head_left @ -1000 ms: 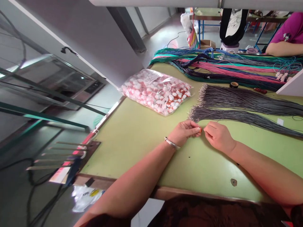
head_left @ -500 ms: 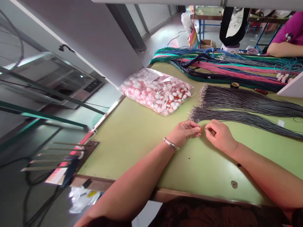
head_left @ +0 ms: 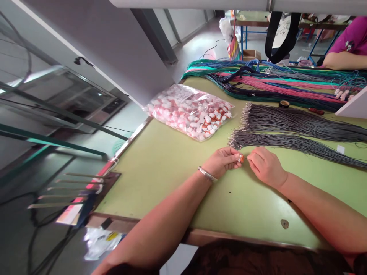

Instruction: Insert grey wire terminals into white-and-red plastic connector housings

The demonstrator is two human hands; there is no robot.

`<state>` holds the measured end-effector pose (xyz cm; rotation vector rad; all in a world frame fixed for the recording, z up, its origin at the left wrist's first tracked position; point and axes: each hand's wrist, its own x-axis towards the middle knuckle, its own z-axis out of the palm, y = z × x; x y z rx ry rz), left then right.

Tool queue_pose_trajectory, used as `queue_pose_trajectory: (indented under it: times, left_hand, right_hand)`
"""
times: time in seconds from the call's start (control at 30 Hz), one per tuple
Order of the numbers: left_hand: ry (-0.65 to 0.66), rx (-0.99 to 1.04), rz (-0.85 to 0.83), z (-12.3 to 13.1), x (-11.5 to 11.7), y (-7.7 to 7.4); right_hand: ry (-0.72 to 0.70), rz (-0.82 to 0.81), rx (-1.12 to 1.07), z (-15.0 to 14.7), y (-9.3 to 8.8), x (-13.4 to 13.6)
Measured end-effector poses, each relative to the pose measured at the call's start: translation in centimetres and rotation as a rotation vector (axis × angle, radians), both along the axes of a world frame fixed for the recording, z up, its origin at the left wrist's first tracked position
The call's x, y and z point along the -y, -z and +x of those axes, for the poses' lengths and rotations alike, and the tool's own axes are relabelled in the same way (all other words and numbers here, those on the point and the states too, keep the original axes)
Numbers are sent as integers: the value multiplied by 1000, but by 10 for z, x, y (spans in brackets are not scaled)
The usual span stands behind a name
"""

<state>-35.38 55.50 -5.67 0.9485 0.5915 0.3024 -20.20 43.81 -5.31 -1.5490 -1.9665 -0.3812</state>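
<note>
My left hand (head_left: 226,161), with a silver bracelet at the wrist, pinches a small orange-and-white connector (head_left: 241,157) between thumb and fingertips. Close on its right, my right hand (head_left: 265,165) is closed with fingers curled inward. A thin wire end (head_left: 246,158) shows at its fingertips, pointing at the connector; whether the two touch I cannot tell. Just beyond both hands lies a bundle of grey wires (head_left: 289,144) with metal terminals at the left ends. A second grey wire bundle (head_left: 286,120) lies behind it.
A clear plastic bag (head_left: 186,109) of similar connectors lies on the green table (head_left: 160,160). Coloured wires (head_left: 275,82) stretch along the far side, near a tape roll (head_left: 284,103). A pronged rack (head_left: 106,187) sits at the left edge. Another person's arm (head_left: 346,59) rests at far right.
My right hand has turned so its back shows more and its fingers are more tucked in. The connector in my left hand has tilted slightly, showing more white.
</note>
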Motion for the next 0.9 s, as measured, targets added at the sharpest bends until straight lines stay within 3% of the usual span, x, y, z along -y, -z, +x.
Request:
queue_pose_trajectory:
  times: [0.5, 0.77, 0.9]
  left_hand:
    - [-6, -69, 189, 4, 6, 3]
    - [-12, -47, 168, 1, 3, 1]
    - [61, -124, 319, -4, -4, -4]
  right_hand:
    - [1, -103, -143, -3, 10, 0]
    - [-19, -138, -232, 0, 8, 1]
    - [-83, -259, -280, 9, -3, 0]
